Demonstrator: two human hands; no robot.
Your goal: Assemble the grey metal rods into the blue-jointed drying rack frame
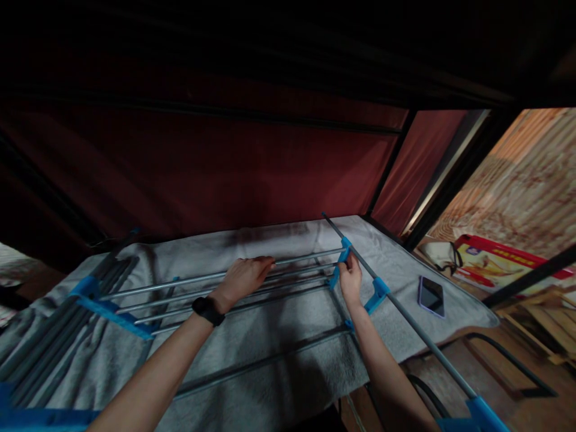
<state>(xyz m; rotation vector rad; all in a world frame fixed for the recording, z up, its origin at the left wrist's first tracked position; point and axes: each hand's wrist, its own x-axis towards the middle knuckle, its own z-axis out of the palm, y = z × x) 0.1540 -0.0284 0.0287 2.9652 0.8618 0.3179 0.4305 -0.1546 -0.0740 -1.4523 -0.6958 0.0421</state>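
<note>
Two hands: the left hand (247,273) and the right hand (350,279). One black wristband (207,311). Four parallel grey rails (189,287) at 12 o'clock. One long pole (405,318). At least five blue clips (378,294). One phone (431,295) and one red box (499,264) at 3 o'clock. One grey cloth (270,342).

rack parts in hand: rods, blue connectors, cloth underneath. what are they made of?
Rods, gripped by the left hand: probably metal tube, grey, with a dull sheen along their length. Blue connector, pinched by the right hand: likely moulded plastic, uniform saturated colour, matte. Cloth: grey terry-like fabric with a nappy surface and soft folds. The light is dim, so the finishes are uncertain.
</note>
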